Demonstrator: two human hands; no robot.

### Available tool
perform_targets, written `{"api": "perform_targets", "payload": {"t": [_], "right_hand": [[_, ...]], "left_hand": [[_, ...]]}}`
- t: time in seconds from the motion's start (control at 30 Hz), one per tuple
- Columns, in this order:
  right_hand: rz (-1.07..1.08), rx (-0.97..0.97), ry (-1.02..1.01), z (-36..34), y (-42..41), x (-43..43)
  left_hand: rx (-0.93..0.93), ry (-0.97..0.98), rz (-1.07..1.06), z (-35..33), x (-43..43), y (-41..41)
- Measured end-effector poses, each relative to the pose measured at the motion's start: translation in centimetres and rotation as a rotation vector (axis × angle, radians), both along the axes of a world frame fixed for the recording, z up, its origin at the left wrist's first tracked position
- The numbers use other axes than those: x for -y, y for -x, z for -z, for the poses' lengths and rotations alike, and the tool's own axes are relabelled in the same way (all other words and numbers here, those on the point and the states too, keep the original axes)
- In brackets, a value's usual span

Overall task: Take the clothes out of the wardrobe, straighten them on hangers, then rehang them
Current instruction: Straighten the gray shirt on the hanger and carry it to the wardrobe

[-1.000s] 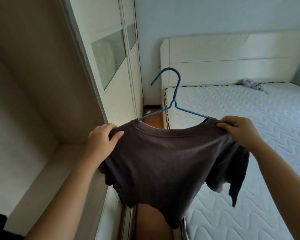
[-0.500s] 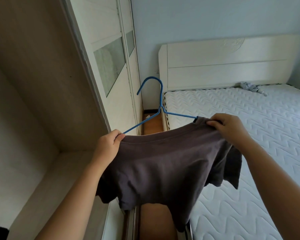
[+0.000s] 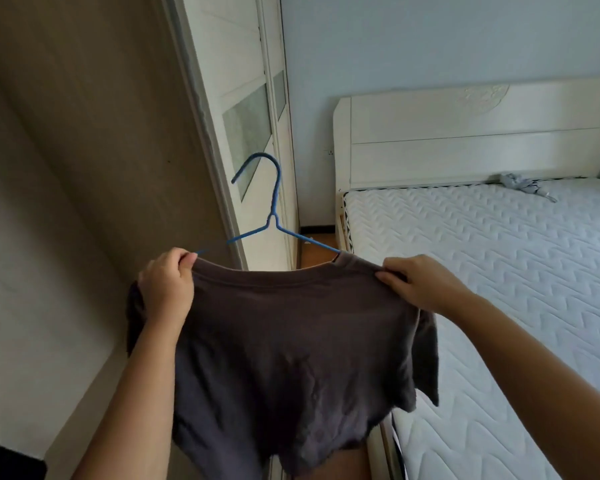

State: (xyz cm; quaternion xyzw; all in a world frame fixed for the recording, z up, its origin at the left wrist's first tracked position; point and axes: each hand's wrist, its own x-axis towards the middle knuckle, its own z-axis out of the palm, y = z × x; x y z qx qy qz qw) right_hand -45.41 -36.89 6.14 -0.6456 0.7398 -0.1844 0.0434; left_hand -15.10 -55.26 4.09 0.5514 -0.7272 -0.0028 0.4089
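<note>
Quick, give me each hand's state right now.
Left hand: closed, pinching the shirt at its left shoulder.
Right hand: closed, pinching the shirt at its right shoulder.

T-shirt [image 3: 291, 348]: dark brown-grey, plain, no print. Wire hanger [image 3: 273, 206]: blue throughout. Mattress [image 3: 499, 271]: white, quilted in a repeating zigzag pattern. Headboard [image 3: 465, 133]: glossy white with a faint embossed ornament at the top. Wall [image 3: 430, 39]: pale blue. Wardrobe interior [image 3: 84, 150]: light brown woodgrain. Wardrobe door [image 3: 236, 81]: white with a greyish frosted panel. Crumpled cloth [image 3: 520, 183] on the mattress: grey.
</note>
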Motion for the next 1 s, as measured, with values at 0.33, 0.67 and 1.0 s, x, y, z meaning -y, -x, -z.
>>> {"api": "perform_targets", "payload": {"t": [0.33, 0.67, 1.0], "right_hand": [[-0.148, 0.525, 0.045, -5.3, -12.5, 9.9], [-0.434, 0.976, 0.076, -9.8, -21.1, 20.3], [-0.814, 1.178, 0.141, -15.7, -26.5, 24.7]], "left_hand": [[0.018, 0.117, -0.256, -5.5, 1.1, -6.8], [0.322, 0.588, -0.423, -11.8, -3.6, -6.9], [0.418, 0.883, -0.852, -20.2, -7.7, -8.6]]}}
